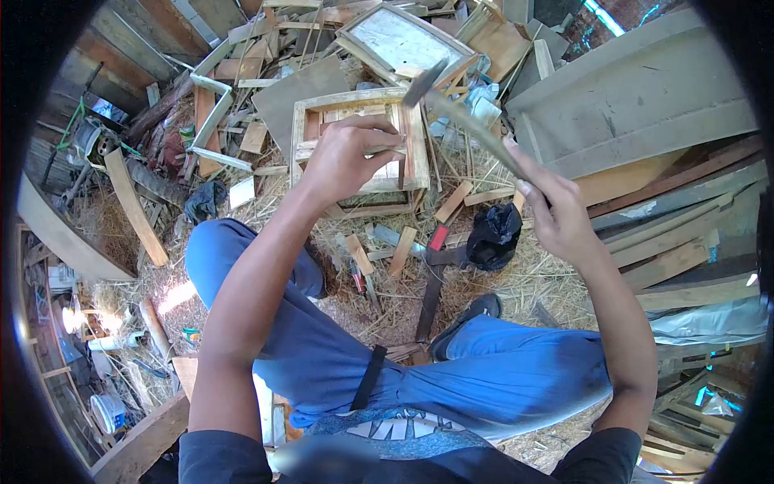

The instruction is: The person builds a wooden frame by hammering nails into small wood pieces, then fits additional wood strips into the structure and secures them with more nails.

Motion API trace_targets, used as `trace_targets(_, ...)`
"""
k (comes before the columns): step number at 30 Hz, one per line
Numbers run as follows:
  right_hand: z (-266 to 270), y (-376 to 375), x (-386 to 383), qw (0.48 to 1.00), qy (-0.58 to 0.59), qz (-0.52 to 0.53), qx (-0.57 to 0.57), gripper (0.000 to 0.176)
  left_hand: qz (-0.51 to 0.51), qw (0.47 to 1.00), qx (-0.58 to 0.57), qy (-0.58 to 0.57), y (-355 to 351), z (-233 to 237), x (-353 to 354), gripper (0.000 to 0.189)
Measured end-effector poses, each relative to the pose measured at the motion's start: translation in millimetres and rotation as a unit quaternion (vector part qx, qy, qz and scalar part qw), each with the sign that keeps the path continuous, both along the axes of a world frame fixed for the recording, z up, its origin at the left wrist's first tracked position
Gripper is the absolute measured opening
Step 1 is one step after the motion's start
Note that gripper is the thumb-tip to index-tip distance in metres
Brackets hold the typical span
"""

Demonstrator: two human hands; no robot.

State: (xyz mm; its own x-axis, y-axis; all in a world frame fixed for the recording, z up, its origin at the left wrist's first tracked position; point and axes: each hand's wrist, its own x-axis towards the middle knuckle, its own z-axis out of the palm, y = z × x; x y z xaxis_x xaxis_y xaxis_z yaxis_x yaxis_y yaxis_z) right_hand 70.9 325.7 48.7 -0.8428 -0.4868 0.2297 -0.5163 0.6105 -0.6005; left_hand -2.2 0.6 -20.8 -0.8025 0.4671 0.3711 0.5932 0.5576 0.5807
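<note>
My right hand [552, 211] is wrapped round the handle of a hammer [476, 131], raised at the right with its dark head up and to the left. The hammer head hangs above the upper right corner of a wooden frame [418, 165] on the ground. Over the middle of that frame is my left hand [348, 157], its thumb and fingers pinched together near the right side. Whatever sits in the pinch is too small to make out. Part of the frame is hidden behind my left hand.
A black plastic bag [493, 235], a handsaw [430, 302] and several wood offcuts [402, 252] lie on the straw-covered floor before my knees. Behind the frame leans a second panelled frame [403, 40] among scrap. A large grey board [637, 97] stands at the right.
</note>
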Motion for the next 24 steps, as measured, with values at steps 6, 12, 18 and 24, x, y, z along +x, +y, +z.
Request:
trace_targets(6,-0.9,7.3,-4.2,0.999,-0.003,0.024,0.038,0.060,0.005,1.000,-0.008,-0.008,-0.3,3.3,-2.4,0.028)
trace_targets(12,-5.3,6.5,-4.1,0.999,0.024,0.018,-0.011,0.061,0.011,0.999,0.004,-0.031,1.7,5.5,-0.3,0.025)
trace_targets(18,-4.0,6.4,-4.2,1.000,0.014,0.016,-0.002,0.062,0.012,0.999,0.022,-0.043,1.6,4.2,1.5,0.026)
trace_targets(24,-3.0,0.5,-5.2,0.999,0.032,0.013,0.001,0.062,0.009,1.000,0.000,-0.010,0.4,3.4,1.5,0.026)
